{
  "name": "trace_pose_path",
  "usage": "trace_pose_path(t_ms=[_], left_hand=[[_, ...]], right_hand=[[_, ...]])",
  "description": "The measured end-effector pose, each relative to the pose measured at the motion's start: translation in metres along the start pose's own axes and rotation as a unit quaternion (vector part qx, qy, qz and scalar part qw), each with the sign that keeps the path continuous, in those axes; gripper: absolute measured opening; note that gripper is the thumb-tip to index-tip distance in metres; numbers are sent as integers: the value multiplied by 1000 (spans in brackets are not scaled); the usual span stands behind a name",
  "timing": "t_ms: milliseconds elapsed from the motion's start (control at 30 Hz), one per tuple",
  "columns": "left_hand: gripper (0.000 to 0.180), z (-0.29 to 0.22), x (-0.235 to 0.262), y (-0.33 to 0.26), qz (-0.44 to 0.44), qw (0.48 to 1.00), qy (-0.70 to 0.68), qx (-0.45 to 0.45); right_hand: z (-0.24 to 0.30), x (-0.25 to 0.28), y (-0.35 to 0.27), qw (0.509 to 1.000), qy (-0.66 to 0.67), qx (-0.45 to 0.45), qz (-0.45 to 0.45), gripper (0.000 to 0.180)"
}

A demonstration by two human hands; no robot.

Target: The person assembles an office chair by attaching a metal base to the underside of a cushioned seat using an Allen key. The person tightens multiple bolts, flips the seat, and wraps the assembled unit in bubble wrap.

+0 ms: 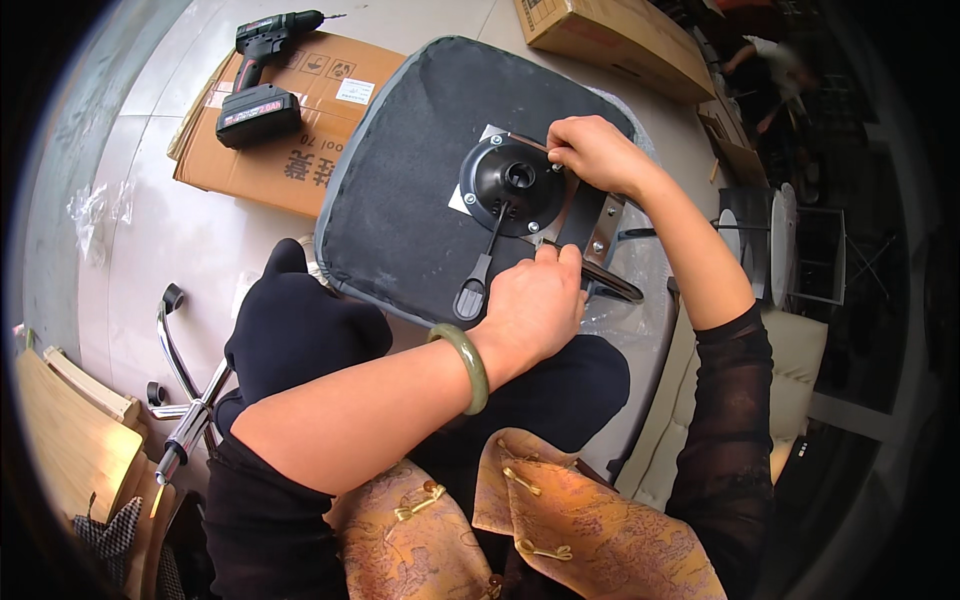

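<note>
An upturned chair seat (390, 210) with a black fabric underside lies in front of me. At its middle is a round black metal mount (482, 190), held by several silver bolts, with a socket in its centre. A black lever with a paddle end (470, 297) sticks out of the mount toward me. My right hand (598, 155) is closed in a pinch beside a bolt at the mount's far right; what the fingertips hold is hidden. My left hand (535, 310), wearing a green bangle (465, 368), has curled fingers at the mount's near right edge, against a dark rod-like piece (612, 282).
A cordless drill (262, 85) rests on a cardboard box (340, 110) at the far left. Another carton (620, 40) stands at the back. A chrome chair base with casters (190, 420) lies left, near wooden pieces (85, 420). Cream padded upholstery (790, 350) is on the right.
</note>
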State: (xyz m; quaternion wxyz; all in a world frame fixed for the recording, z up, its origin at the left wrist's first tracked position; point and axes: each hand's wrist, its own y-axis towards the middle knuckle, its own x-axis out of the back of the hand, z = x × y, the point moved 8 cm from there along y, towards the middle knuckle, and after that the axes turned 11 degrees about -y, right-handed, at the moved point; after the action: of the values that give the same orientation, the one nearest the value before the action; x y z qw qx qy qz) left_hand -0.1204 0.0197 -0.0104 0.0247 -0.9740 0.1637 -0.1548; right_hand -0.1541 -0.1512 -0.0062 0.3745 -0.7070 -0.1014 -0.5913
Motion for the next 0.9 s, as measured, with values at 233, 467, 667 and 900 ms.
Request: trace_pose_path(t_ms=[233,467,667,900], left_hand=[[36,-1,1,-1,3,1000,-3,3],[36,-1,1,-1,9,1000,-7,7],[37,-1,2,-3,-7,1000,-6,-3],[36,-2,3,-4,-7,1000,-10,-6]], right_hand=[[4,1,1,1000,-10,18,-16,10],[18,2,-4,997,-33,73,-20,9],[23,-5,0,989,-146,24,11,16],[42,-5,9,976,-204,70,-26,29]])
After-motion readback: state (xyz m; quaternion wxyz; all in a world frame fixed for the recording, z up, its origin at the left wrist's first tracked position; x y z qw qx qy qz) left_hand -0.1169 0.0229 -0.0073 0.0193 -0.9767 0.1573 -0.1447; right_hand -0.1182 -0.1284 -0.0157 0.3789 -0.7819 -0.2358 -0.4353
